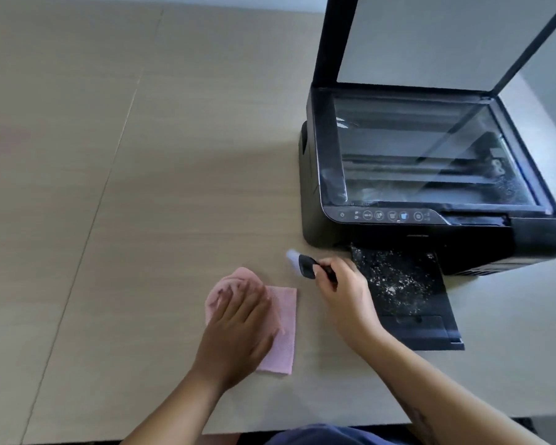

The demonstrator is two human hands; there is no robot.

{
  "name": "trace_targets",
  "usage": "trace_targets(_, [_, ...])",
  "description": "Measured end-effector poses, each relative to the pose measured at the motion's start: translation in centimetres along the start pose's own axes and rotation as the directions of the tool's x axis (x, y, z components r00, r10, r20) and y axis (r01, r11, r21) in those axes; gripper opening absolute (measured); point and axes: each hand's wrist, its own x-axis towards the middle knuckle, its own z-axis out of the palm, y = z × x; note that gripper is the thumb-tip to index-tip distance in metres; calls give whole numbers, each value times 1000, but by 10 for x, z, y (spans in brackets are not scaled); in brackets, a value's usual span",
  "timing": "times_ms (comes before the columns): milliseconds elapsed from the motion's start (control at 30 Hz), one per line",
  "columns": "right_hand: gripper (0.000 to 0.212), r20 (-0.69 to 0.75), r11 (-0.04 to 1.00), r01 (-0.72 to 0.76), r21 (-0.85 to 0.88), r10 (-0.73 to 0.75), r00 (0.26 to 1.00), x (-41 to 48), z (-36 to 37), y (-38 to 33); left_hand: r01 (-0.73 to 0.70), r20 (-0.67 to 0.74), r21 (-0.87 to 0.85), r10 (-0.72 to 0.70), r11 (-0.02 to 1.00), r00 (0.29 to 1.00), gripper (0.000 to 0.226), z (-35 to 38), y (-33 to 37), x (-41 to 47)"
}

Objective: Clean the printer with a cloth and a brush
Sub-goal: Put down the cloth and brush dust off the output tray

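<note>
A black printer (430, 226) stands at the right of the table with its scanner lid (430, 36) raised and the glass showing. Its output tray (405, 290) juts toward me and is speckled with white dust. My right hand (347, 300) grips a small black brush (307, 266) with pale bristles, just left of that tray. A pink cloth (284, 319) lies on the table to the left of the brush. My left hand (238, 329) rests flat on the cloth, fingers spread over its bunched far end.
The beige wooden table (142, 187) stretches wide to the left, with seams running across it. Its near edge (302, 428) is just in front of my body. A pale wall stands behind the printer.
</note>
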Motion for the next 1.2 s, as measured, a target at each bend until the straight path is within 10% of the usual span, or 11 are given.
trace_targets(167, [3, -136, 995, -92, 22, 94, 986, -20, -58, 35, 288, 45, 127, -296, 949, 954, 80, 3, 18, 24])
trace_targets(400, [9, -371, 983, -182, 11, 173, 912, -12, -125, 89, 214, 97, 124, -227, 969, 969, 76, 4, 50, 44])
trace_targets(733, [22, -347, 989, -92, -116, 46, 937, 13, -152, 127, 43, -640, -260, -205, 965, 740, 40, -119, 99, 149])
trace_targets(967, [27, -322, 969, -178, -174, 114, 940, 17, -147, 136, -46, -337, -212, -29, 976, 941, 49, -147, 111, 224])
trace_targets(1200, [18, -285, 970, -144, -197, 84, 955, 20, -139, 114, -59, -264, -114, 27, 992, 964, 49, -131, 112, 245])
